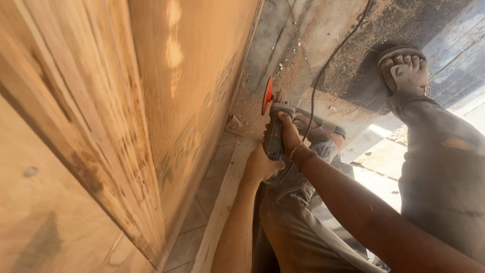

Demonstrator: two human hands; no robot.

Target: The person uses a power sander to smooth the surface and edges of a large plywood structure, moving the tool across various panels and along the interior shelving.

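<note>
Both my hands hold a grey angle grinder [275, 132] with a red sanding disc [267, 95] at its far end. My left hand [260, 164] grips the rear of the body from below. My right hand [289, 132], with a bead bracelet at the wrist, wraps the body nearer the head. The disc faces a large upright plywood panel [172, 101] on the left and sits a short way off its lower edge. A black power cord [323, 65] runs up and away from the tool.
Sawdust covers the concrete floor [313, 35] around the disc. My legs in grey trousers stretch forward, one sandalled foot [406, 71] at the upper right, the other [316, 126] behind the grinder. A pale wooden strip [222, 202] lies along the tiled floor.
</note>
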